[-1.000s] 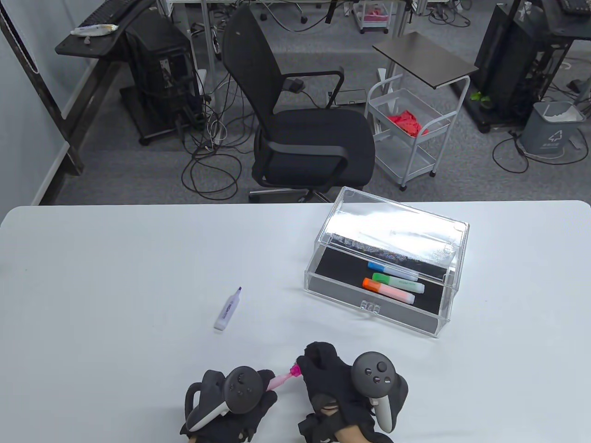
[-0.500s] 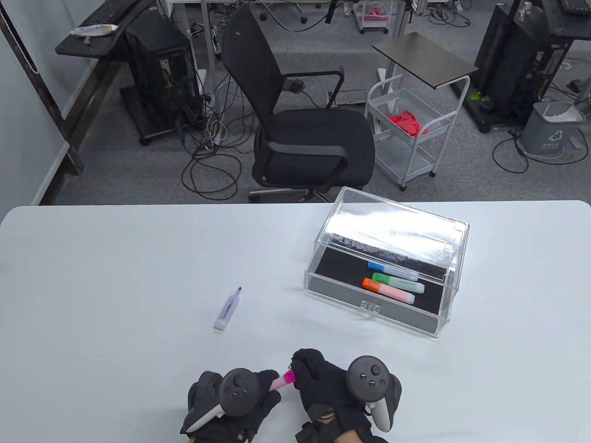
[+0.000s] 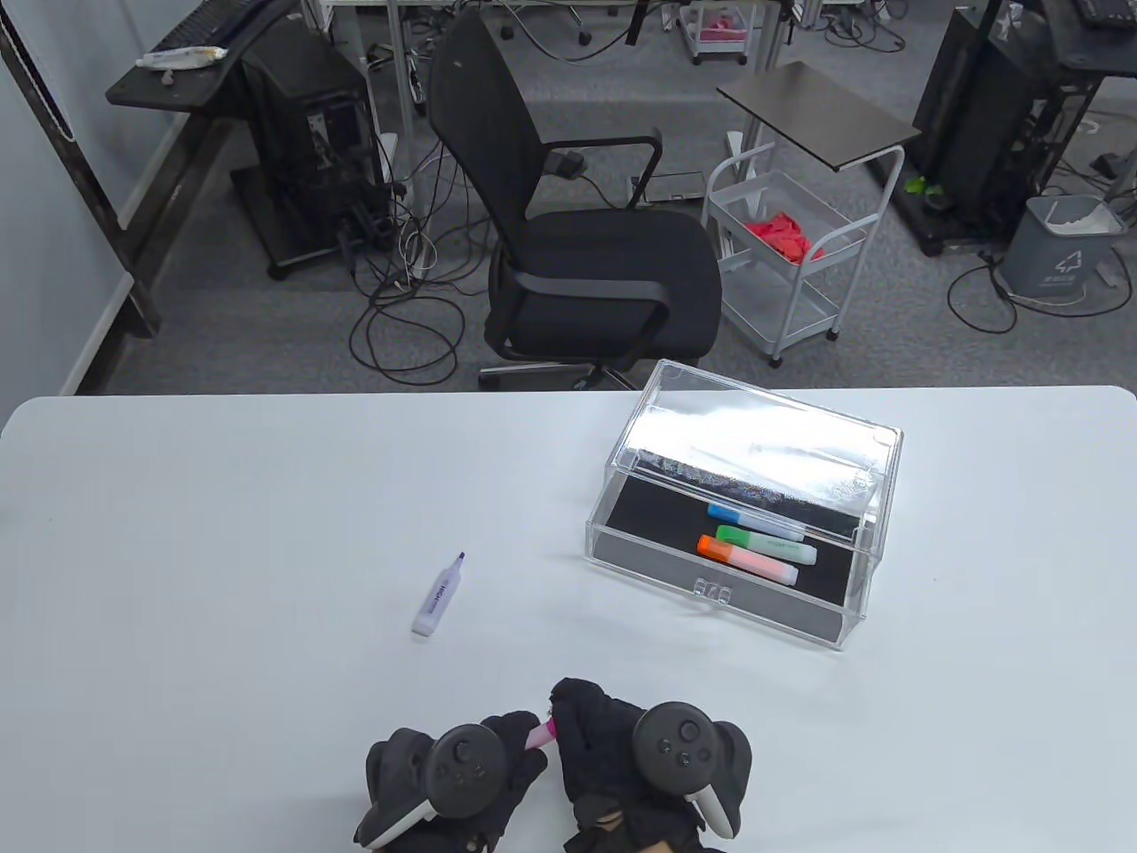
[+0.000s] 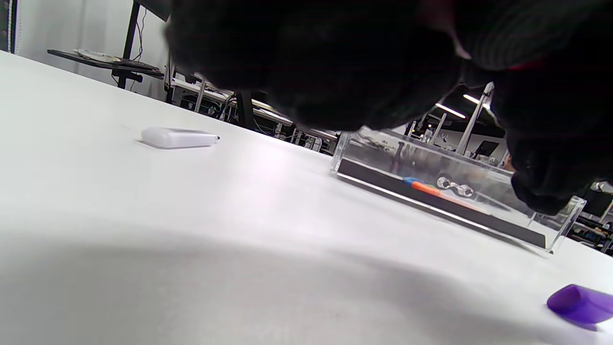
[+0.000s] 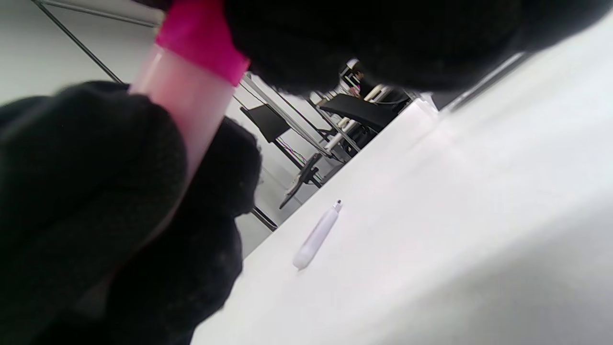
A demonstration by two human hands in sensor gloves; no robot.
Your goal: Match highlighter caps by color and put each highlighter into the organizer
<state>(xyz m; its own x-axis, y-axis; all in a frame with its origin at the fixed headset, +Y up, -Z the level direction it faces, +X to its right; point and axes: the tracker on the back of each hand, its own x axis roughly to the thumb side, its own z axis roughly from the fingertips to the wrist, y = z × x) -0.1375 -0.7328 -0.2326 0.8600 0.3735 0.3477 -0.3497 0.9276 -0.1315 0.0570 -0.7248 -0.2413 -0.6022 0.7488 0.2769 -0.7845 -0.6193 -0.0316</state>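
My left hand (image 3: 511,745) grips the pale pink body of a pink highlighter (image 3: 539,734) near the table's front edge. My right hand (image 3: 573,715) pinches its magenta cap (image 5: 201,40), which sits on the pink highlighter (image 5: 187,110). The two hands almost touch. A lilac highlighter (image 3: 438,595) lies uncapped on the table to the left; its purple tip points away from me. A loose purple cap (image 4: 579,304) lies on the table by my hands. The clear organizer (image 3: 622,533) stands open at the right, with blue (image 3: 727,513), green (image 3: 764,542) and orange (image 3: 746,558) highlighters inside.
The white table (image 3: 222,533) stretches to the left and behind the hands. The organizer's clear lid (image 3: 755,440) stands over its back half. A black office chair (image 3: 586,258) and a white cart (image 3: 782,258) stand beyond the far edge.
My right hand has moved left and nearer to me, closing on the left hand. The stretch of pink highlighter showing between the hands has shrunk to a short stub.
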